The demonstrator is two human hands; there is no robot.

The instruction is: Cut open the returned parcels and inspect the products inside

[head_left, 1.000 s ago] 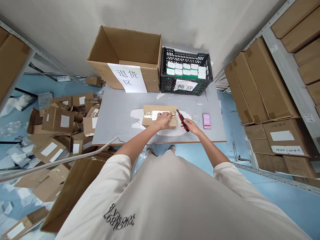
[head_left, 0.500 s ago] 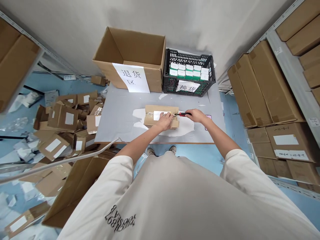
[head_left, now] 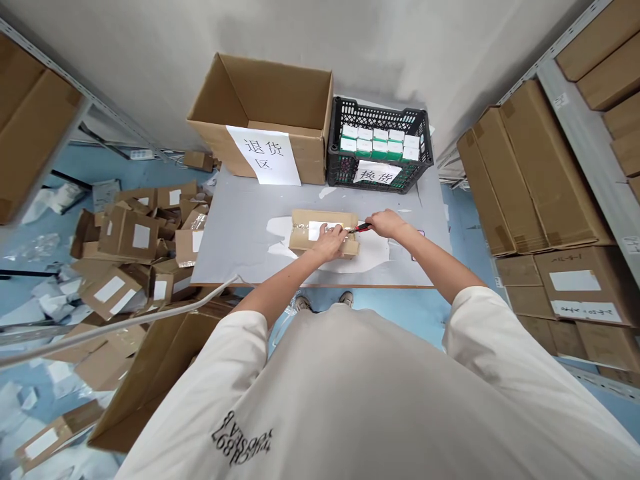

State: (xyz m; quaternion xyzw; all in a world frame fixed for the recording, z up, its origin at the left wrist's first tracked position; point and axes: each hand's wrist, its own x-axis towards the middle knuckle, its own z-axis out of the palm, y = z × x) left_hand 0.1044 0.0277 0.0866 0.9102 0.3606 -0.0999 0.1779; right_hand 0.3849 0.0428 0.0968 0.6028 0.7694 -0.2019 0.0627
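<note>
Head view: small oblong tan cardboard box (head_left: 311, 247) on the grey counter (head_left: 235, 220), flaps not lifted yet; clear tape (head_left: 300, 227) maybe part-cut, can't tell. Left hand (head_left: 330, 242) is spread on top; right hand (head_left: 386, 223) grips a red-and-black box cutter (head_left: 363, 227) at the box's 3 o'clock end.

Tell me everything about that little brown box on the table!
The little brown box looks like cardboard, long and low, with a white label and shiny tape on top. It lies flat on the gray table, long side running left to right. The left hand rests on it; the red cutter in the right hand is over its right end, blade contact unclear.
</note>
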